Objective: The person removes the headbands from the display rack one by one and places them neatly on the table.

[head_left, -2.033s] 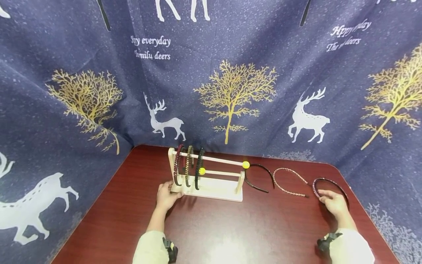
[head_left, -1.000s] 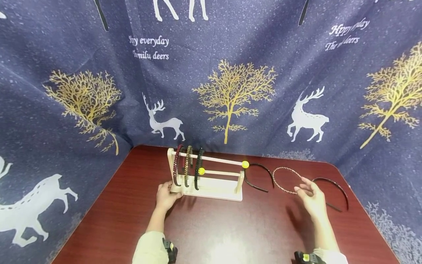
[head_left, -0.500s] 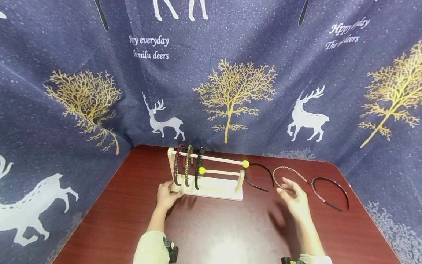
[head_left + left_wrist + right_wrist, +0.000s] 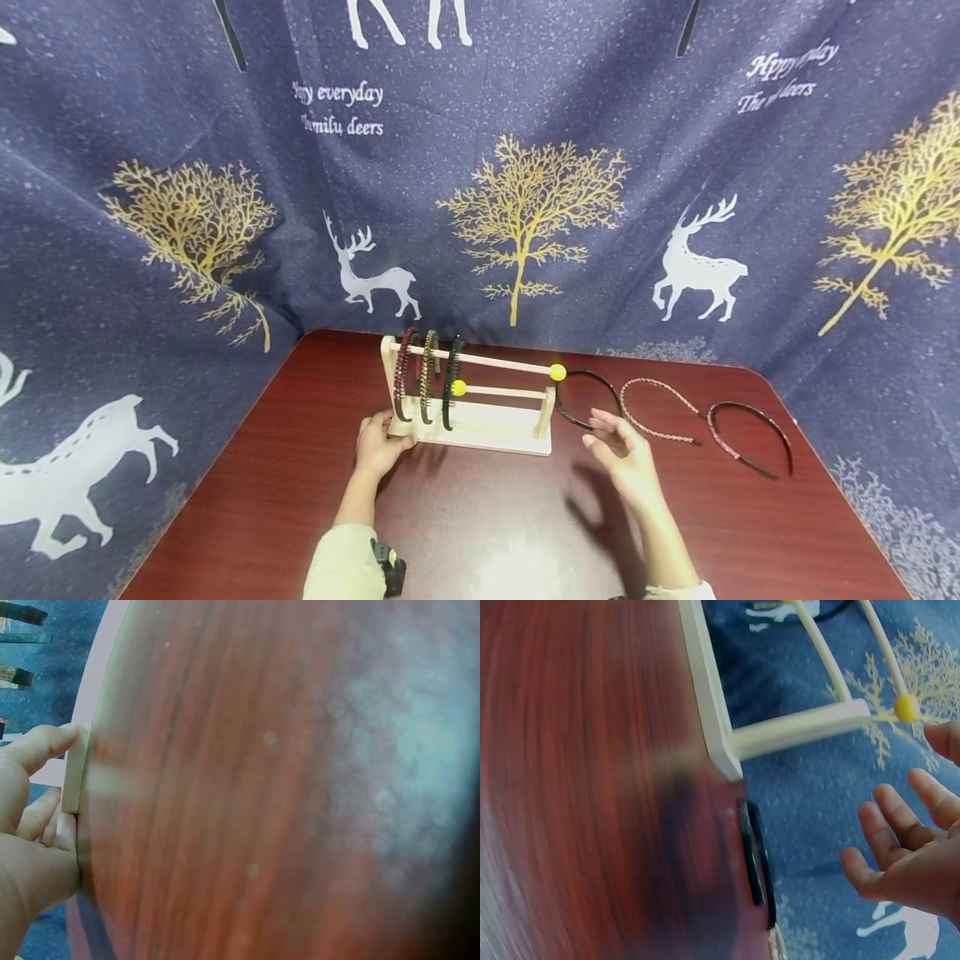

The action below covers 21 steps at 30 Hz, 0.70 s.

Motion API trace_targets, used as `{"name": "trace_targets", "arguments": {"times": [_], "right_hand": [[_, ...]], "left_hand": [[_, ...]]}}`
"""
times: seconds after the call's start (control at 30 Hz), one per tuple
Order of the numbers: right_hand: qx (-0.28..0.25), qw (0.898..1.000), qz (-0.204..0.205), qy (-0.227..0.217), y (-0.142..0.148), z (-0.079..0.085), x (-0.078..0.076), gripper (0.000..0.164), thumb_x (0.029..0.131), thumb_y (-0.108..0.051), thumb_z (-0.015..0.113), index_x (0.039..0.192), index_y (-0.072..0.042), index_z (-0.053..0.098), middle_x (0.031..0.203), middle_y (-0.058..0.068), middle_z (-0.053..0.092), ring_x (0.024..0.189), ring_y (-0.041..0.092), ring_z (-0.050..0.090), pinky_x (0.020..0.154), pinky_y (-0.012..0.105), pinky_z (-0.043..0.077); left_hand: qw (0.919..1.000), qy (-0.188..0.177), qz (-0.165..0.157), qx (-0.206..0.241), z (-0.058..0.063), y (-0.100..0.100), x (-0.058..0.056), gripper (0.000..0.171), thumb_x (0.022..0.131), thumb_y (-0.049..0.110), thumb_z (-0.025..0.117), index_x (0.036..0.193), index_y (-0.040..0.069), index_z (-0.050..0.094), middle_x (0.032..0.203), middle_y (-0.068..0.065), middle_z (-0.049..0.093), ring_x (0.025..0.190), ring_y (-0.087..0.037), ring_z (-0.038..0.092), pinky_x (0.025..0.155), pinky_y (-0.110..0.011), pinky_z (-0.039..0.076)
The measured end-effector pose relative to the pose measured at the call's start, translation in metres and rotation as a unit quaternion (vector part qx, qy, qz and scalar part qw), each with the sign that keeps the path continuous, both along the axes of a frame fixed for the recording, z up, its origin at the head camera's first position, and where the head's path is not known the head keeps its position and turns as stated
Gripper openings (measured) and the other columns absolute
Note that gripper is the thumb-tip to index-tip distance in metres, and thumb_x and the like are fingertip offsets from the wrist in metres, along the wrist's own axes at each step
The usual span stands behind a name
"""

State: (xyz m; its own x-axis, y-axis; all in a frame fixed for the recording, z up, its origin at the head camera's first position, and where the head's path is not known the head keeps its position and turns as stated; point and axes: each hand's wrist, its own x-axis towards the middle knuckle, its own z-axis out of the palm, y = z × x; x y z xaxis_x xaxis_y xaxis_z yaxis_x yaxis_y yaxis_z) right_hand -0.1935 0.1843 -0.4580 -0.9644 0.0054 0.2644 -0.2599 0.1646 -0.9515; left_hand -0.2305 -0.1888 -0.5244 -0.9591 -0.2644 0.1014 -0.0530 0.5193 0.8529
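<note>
Six headbands are in view, three on the wooden rack (image 4: 487,435) and three off it, so the hanging looks about half done. Near the rack's left post, a dark red headband (image 4: 402,379), a gold one (image 4: 426,383) and a black toothed one (image 4: 452,387) hang side by side over its upper rod (image 4: 506,363); the rest of that rod, out to the yellow end ball (image 4: 558,372), bears none. Beyond the rack's right end, a slim black headband (image 4: 592,374) lies nearest, then a pale braided-looking one (image 4: 625,407), and farthest a dark one with pink (image 4: 714,432); these appear to be what is left. At the rack's left end, the left hand (image 4: 377,450) grips the base between thumb and fingers. Just right of the rack's near right corner, the right hand (image 4: 628,465) hangs with fingers parted and gently bent, holding nothing, close to the slim black headband.
</note>
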Motion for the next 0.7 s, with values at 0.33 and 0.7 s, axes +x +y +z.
{"name": "trace_targets", "arguments": {"times": [0.33,0.7], "right_hand": [[-0.023,0.999,0.048,0.005,-0.033,-0.003,0.005,0.041,0.083,0.001,0.065,0.122,0.006,0.054,0.117,0.018,0.059,0.107,0.029,0.055,0.088,0.027,0.045],[-0.027,0.995,0.097,0.012,-0.069,0.016,0.015,0.04,0.08,0.01,0.061,0.12,0.008,0.054,0.116,0.023,0.057,0.108,0.039,0.051,0.09,0.044,0.044]], "left_hand": [[1.0,0.002,-0.004,0.0,0.0,0.0,0.0,0.065,0.064,0.01,0.078,0.12,-0.011,0.052,0.11,-0.025,0.048,0.101,-0.038,0.048,0.088,-0.05,0.037],[0.9999,-0.002,-0.01,0.007,-0.001,-0.001,-0.001,0.066,0.066,0.01,0.078,0.12,-0.013,0.049,0.111,-0.027,0.044,0.099,-0.04,0.053,0.088,-0.049,0.04]]}}
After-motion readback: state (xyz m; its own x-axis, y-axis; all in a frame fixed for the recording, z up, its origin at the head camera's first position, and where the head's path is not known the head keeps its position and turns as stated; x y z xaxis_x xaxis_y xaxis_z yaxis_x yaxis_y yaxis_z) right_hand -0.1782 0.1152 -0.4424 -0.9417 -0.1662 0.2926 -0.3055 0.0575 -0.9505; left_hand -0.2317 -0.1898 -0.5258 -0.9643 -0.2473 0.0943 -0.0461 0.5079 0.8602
